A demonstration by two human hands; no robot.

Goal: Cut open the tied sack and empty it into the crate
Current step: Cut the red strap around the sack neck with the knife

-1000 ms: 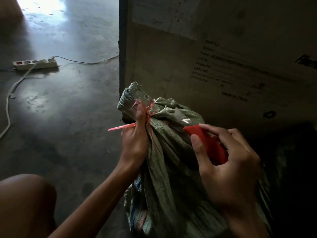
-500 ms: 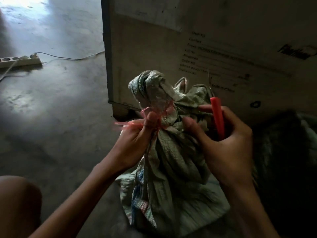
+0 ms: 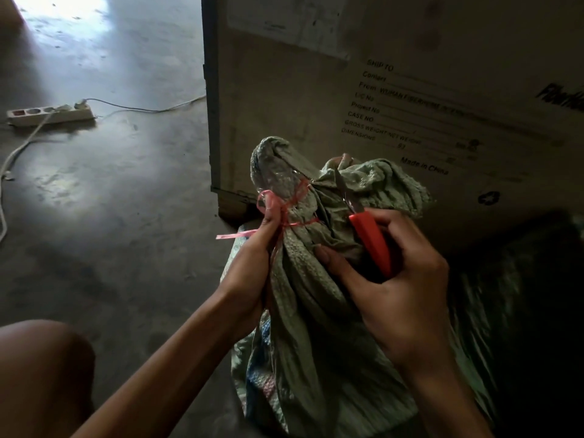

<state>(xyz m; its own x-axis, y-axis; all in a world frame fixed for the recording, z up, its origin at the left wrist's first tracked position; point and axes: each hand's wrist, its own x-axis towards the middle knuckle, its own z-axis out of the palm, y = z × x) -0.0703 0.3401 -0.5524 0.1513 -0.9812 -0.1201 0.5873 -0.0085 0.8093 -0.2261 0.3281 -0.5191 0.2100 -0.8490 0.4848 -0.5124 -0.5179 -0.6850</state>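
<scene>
1. Both hands are at the top of the sack point(image 3: 303, 317). The left hand point(image 3: 252, 267) pinches the pink string point(image 3: 292, 216) at its knot on the sack's left side. The right hand point(image 3: 401, 289) is closed around the red handles of a pair of snips point(image 3: 371, 241) on the sack's right side, with its thumb resting against the cloth.
2. The sack stands upright on the floor point(image 3: 126, 191) between the forearms, in front of a large cardboard box point(image 3: 316, 90). Its long axis runs bottom to top, and the bunched neck is uppermost.
3. The string circles the neck crosswise and looks uncut, so the sack is tied shut.
4. The snips' blades point up and away, beside the right of the neck and apart from the string. I judge that the cut turns on this gap: the blades lie along the sack's axis, while the string runs across it to their left.
5. The right hand would likely need to tip the blades leftward and slip one under the band while the left hand keeps it taut.
6. A crate cannot be made out, since the area right of the sack is too dark.
</scene>
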